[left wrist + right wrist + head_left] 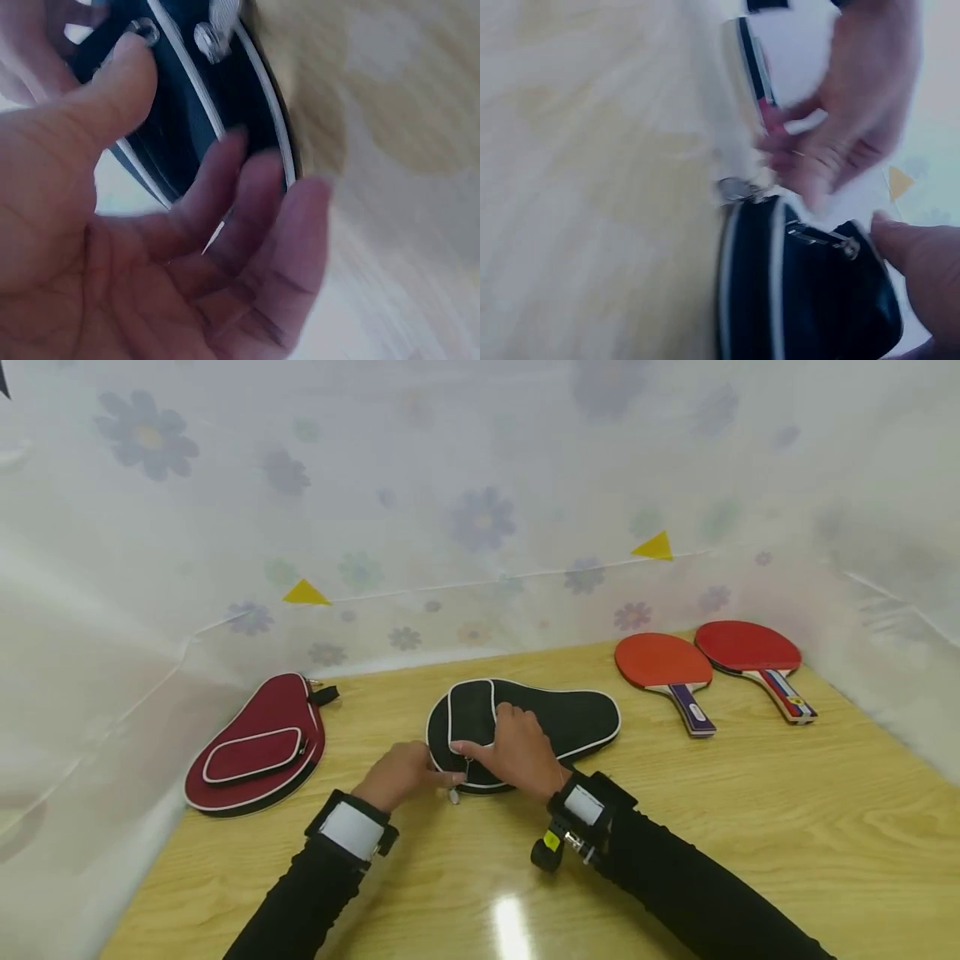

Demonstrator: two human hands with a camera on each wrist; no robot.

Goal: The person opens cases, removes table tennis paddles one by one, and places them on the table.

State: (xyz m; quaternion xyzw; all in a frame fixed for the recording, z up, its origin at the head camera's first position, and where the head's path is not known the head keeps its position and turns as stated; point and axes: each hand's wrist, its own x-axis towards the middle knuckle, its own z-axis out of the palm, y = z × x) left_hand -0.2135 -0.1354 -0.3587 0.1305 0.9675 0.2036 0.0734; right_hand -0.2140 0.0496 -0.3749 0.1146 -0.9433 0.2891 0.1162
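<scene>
A black table tennis bat case with white piping lies flat on the wooden table, its wide end to the left. My right hand grips the small front pocket, thumb at its corner and bent fingers across its top. Beside the wide end is my left hand, thumb stretched over the edge and fingers loosely bent. A metal zip pull shows on the pocket in the right wrist view, near my right thumb. The case's main zip pull hangs at the near edge, below my left thumb.
At the left lies a dark red bat case with a black wrist strap. Two table tennis bats, one orange-red and one red, lie at the back right. A flowered white curtain stands behind the table.
</scene>
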